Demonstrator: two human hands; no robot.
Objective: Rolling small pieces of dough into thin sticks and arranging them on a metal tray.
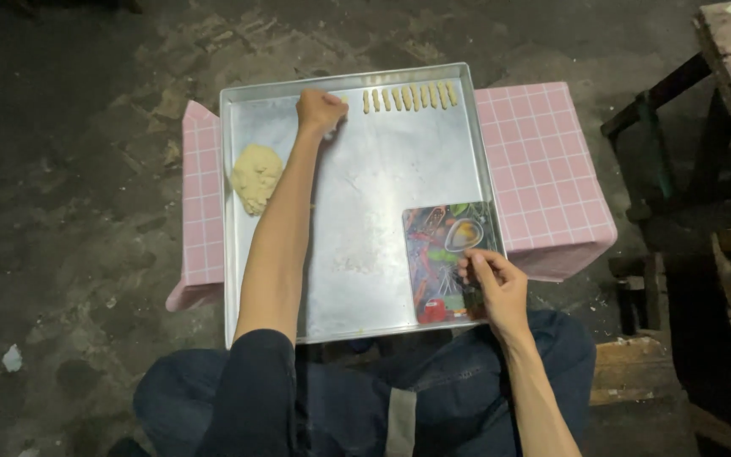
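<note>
We are seeing dough lump lying at tray's left wall, well apart from both hands. We are reaching left hand to far edge, fingers curled together, seemingly pressing small dough piece; pinch itself hidden. Row of sticks is running rightward from that hand, each stick's long axis pointing away from us; left hand is nearer. We are resting right hand on board at near right, fingers pressing flat.
</note>
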